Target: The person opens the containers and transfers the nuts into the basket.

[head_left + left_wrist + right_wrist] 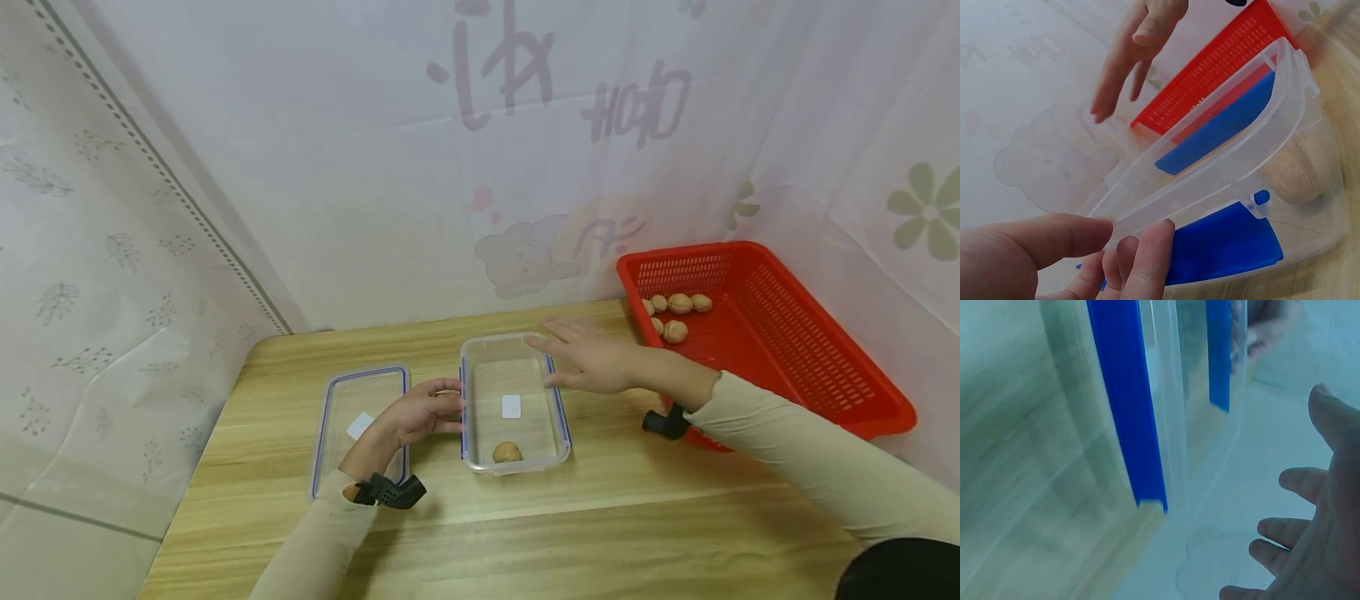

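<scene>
A clear plastic food container [487,350] with blue side latches stands on the table, its top uncovered. Inside lies one walnut [507,452] at the near end, beside a white label [511,407]. My left hand [423,410] is at the container's left wall; its fingertips [1159,240] touch near the blue latch [1225,247], with the thumb by the rim. Over the far right corner of the container hovers my right hand [596,360], fingers spread and holding nothing. A clear lid [341,392] with a blue seal lies left of the container, partly hidden under my left arm.
To the right stands a red plastic basket [780,358] with several walnuts [678,312] at its far left end. A printed curtain [360,208] hangs behind the wooden table [510,542]. Black cameras [393,490] are strapped to both wrists.
</scene>
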`<state>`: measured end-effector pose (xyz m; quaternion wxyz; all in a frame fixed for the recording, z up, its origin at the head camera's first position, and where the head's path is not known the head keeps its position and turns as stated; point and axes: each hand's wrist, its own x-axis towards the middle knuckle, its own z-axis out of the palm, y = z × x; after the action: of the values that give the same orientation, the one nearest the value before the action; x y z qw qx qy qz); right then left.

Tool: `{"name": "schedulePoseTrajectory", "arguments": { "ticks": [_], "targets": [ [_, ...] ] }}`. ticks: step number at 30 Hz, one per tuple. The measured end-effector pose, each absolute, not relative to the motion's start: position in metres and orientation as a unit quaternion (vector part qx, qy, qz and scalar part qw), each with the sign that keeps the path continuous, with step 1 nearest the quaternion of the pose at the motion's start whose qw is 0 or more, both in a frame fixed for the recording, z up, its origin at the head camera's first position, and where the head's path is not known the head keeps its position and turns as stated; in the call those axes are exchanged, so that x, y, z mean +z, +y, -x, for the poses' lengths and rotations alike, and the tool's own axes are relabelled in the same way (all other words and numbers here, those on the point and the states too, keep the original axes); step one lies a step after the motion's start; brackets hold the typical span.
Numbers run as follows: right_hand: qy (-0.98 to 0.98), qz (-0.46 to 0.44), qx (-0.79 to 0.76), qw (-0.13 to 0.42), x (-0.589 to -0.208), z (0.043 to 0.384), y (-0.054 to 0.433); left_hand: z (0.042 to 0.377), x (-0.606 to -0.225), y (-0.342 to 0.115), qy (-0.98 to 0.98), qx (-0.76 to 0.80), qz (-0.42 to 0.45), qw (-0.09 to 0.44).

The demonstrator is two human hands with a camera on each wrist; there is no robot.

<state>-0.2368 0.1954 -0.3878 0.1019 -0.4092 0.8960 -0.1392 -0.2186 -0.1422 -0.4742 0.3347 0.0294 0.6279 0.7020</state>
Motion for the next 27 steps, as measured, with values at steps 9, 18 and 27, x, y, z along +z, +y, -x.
{"name": "schedulePoseTrajectory", "arguments": {
  "ticks": [9,18,27],
  "targets": [
    [0.858,0.458,-0.174,0.157,-0.392,0.234,0.167,0.219,-0.475,-0.142,0.626,0.704,-0.032,0.334],
    [0.797,0.493,-0.222,0.269,-0.398,0.244,0.147,0.218,-0.475,-0.142,0.632,0.7,-0.033,0.333],
    [0.737,0.484,-0.225,0.415,-0.407,0.259,0.121,0.219,-0.475,-0.142,0.633,0.699,-0.029,0.331]
  ]
}}
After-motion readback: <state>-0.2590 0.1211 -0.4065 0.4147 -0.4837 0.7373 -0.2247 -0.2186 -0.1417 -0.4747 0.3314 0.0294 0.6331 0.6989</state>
